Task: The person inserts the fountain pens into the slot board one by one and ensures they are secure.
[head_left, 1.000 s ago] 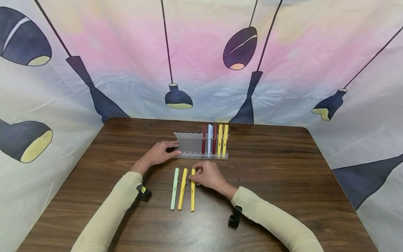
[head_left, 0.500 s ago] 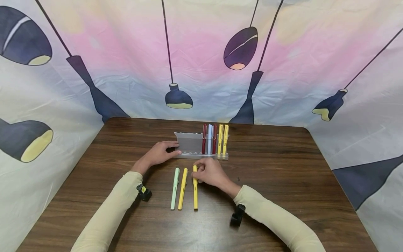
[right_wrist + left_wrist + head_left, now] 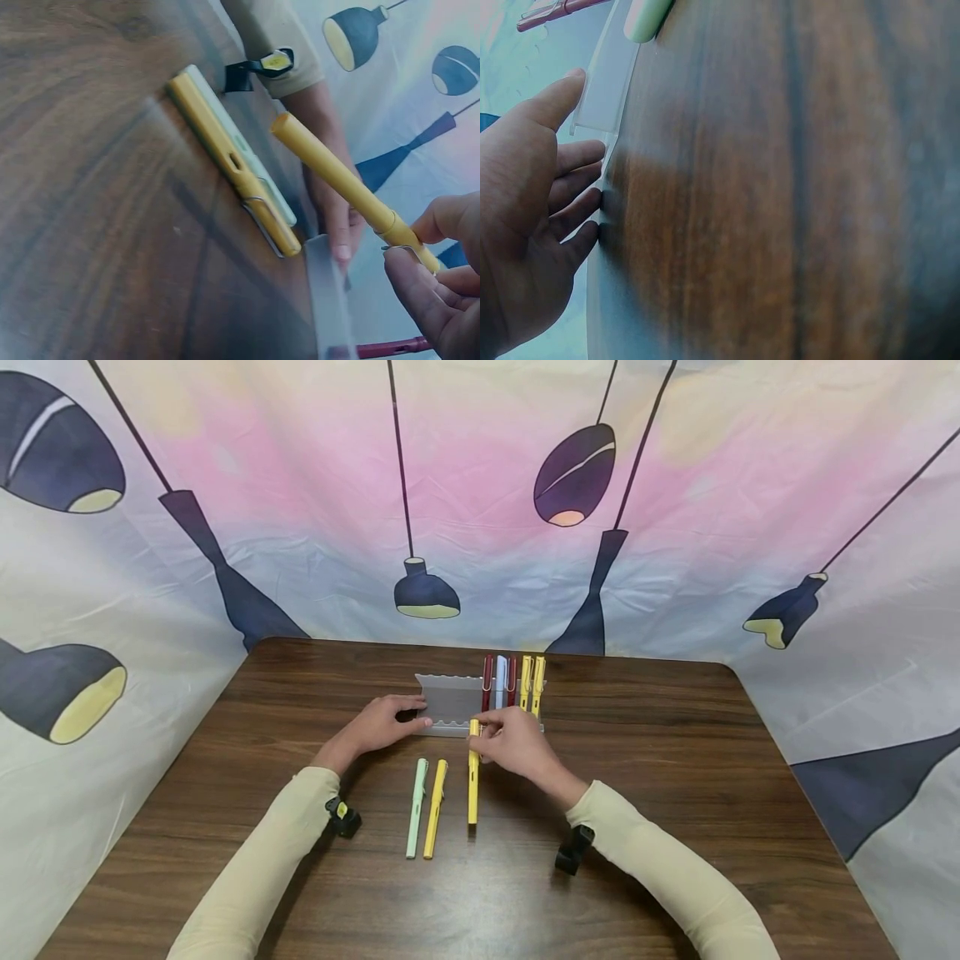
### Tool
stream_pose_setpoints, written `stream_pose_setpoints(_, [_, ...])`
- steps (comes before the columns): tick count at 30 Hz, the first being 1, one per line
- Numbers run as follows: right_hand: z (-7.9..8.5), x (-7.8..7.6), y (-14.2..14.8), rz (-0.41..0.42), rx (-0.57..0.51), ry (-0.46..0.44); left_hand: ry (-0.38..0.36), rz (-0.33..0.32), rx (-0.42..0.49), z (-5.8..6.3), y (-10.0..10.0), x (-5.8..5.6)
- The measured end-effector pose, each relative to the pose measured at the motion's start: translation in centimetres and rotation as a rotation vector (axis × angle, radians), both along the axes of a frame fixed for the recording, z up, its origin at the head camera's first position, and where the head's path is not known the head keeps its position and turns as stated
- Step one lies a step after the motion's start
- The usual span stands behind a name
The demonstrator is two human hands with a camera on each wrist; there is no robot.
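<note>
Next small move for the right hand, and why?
Probably carry the slim yellow pen pinched in the right hand forward to the translucent plastic rack, left of its leftmost dark-red pen: the yellow one is off the brown wooden table, and the left hand touches the rack's left end, where no pens sit.

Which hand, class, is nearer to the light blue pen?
Right. The right hand is in front of the light blue pen; the left hand is at the left end of the rack.
</note>
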State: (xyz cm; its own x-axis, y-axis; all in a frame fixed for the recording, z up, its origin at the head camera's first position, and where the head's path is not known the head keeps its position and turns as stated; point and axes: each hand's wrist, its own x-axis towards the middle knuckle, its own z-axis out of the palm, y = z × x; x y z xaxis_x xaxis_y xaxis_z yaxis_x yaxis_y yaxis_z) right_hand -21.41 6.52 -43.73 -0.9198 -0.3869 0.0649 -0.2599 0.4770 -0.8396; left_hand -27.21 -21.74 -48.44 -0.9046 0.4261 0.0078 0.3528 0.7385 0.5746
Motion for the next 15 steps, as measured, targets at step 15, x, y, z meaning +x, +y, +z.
stream_pose_setpoints(15, [1.8,-1.7,-0.2,-0.081,0.010,0.114,-0.018,0.005,0.006,0.4,0.2,0.2])
